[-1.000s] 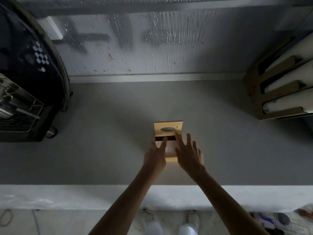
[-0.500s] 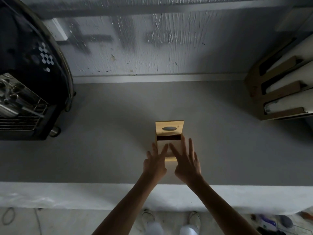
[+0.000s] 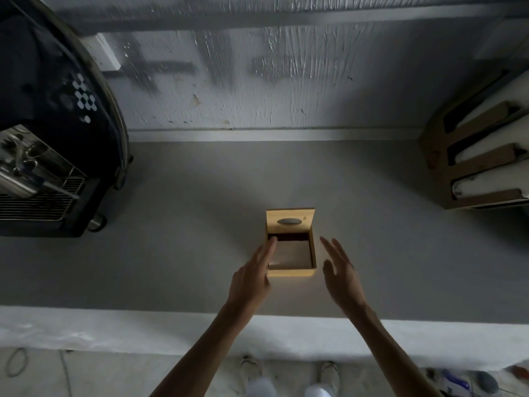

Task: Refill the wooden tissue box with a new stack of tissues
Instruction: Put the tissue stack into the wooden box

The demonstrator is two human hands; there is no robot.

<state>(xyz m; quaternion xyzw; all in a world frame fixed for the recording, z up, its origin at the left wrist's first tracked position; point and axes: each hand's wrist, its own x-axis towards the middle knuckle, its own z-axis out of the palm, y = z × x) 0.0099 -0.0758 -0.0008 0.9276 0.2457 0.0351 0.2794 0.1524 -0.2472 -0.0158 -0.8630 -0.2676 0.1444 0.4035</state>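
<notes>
A grey counter [image 3: 171,253] fills the view, with a dark coffee machine [image 3: 43,138] at its left end and a wooden rack [image 3: 481,167] of rolls at its right. The wooden tissue box [image 3: 292,272] sits mid-counter, its long axis running straight away from the person. Its lid [image 3: 290,220] stands raised at the far edge, and a pale stack of tissues [image 3: 290,255] lies inside.

The left hand [image 3: 252,279] lies along the box's left wall, its fingers [image 3: 270,245] straight, pressed together and touching the rim. The right hand [image 3: 340,276] is just beside the right wall but apart from it, fingers straight and slightly spread. Shutting the lid looks like what remains. It lies just beyond both sets of fingertips, nearer the left.
</notes>
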